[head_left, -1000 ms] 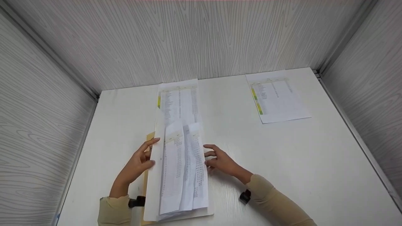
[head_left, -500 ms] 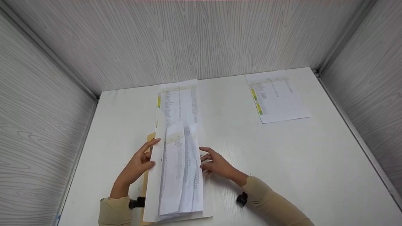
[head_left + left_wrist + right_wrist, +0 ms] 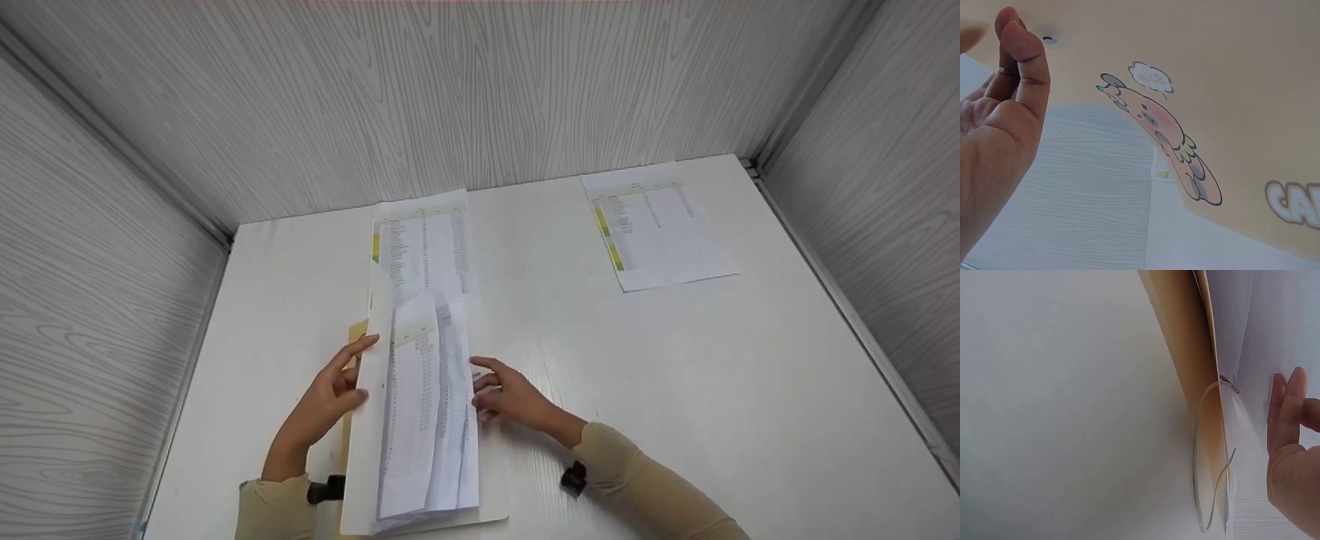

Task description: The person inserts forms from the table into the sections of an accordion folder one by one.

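Cartoon-printed folder (image 3: 365, 450) with printed sheets (image 3: 409, 442), lower centre of frame.
Your left hand (image 3: 324, 397) grips its left edge; your right hand (image 3: 514, 394), fingers loosely extended, touches the sheets' right edge.

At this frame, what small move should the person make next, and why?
Probably the right hand should gently nudge the white, printed paper sheets leftward to square them within the tan, white-lined folder: its fingertips are at their right edge, the sheets bulge and overlap unevenly, and the left hand holds the folder's raised left side.
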Available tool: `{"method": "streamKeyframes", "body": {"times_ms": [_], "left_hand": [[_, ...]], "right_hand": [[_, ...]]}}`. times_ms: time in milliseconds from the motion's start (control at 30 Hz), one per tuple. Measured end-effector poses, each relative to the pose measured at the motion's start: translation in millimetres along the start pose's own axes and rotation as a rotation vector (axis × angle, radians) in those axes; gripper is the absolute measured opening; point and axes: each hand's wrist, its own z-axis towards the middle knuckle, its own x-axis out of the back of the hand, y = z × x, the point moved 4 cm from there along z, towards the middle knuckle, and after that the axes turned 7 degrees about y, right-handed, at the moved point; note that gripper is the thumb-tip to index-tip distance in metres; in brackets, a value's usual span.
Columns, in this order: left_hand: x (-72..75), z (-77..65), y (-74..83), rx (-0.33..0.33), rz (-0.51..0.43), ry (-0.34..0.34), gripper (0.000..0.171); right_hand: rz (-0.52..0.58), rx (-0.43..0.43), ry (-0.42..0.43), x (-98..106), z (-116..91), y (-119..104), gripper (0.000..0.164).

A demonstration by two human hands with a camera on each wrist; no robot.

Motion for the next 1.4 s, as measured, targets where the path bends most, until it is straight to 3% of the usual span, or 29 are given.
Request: {"method": "streamKeyframes", "body": {"times_ms": [367, 700, 967, 1400], "left_hand": [[2.0, -1.3, -1.5, 0.018, -0.012, 0.011, 0.072], [-0.3, -0.5, -5.0, 0.014, -0.053, 0.009, 0.072], [-0.6, 1.0, -5.0, 0.014, -0.054, 0.006, 0.073], [0.5, 0.9, -3.6, 0.009, -0.064, -0.009, 0.073]], "right_hand": [[-0.086, 0.01, -0.05, -2.1, -7.0, 0.4, 0.067], [-0.133, 0.027, -0.045, -4.1, -5.7, 0.0, 0.064], [-0.239, 0.163, -0.001, 31.6, -7.2, -11.3, 0.057], [-0.49, 0.252, 0.097, 104.4, -4.0, -13.5, 0.063]]}}
